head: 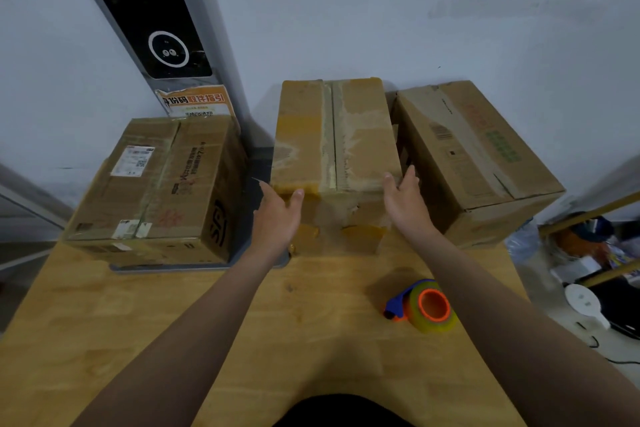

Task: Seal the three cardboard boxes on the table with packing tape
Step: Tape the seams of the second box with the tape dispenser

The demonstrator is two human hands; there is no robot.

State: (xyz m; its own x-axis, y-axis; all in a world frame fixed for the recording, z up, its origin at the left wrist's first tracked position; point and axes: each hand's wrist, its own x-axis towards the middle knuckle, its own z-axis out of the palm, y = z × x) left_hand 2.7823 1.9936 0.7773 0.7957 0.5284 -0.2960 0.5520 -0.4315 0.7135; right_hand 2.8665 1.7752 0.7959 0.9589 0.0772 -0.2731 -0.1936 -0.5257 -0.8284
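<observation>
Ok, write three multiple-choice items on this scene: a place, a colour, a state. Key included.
1. Where does the tape dispenser lie? A. on a box B. in a hand C. on the table
2. What colour is its roll's core? A. orange B. white C. green
3. What do the left hand and right hand do? A. hold tape B. touch the middle box C. rest on the table
Key: 1 C, it lies on the bare wood; 2 A, the inner ring is orange; 3 B, straight fingers touch its near corners.
</observation>
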